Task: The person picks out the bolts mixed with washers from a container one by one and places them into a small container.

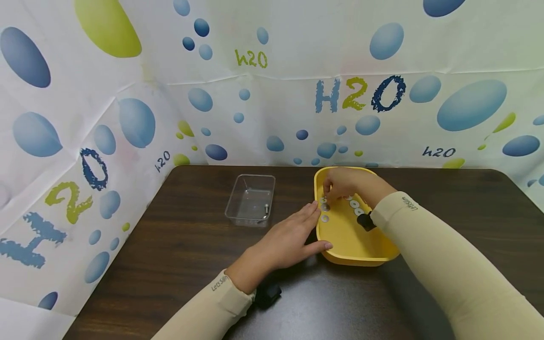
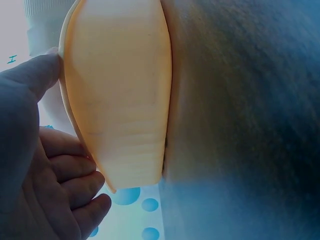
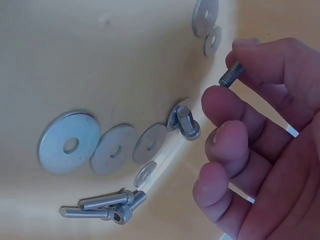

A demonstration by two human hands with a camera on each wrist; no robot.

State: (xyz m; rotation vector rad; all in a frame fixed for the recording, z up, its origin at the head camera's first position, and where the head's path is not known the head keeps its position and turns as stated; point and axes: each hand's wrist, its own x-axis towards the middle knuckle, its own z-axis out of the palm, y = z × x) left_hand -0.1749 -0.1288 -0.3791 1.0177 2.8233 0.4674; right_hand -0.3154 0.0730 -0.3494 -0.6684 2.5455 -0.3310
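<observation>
A yellow plastic bin (image 1: 350, 243) stands on the dark table, with flat washers (image 3: 68, 142) and socket-head bolts lying inside. My left hand (image 1: 286, 241) rests on the bin's left rim, its fingers nearly straight and its thumb on the near part of the rim. Inside the bin's far left part, my right hand (image 1: 346, 184) pinches a threaded bolt (image 3: 231, 75) between thumb and fingertip; its upper end is hidden. Below these fingers a short bolt (image 3: 187, 125) leans by a small washer. Several more bolts (image 3: 106, 201) lie in a cluster near the row of washers.
Left of the bin is a clear plastic container (image 1: 244, 220) with a small bolt (image 1: 266, 208) in it. A white sheet (image 1: 289, 94) printed with blue and green drops hangs behind and to the left of the table (image 1: 178, 245).
</observation>
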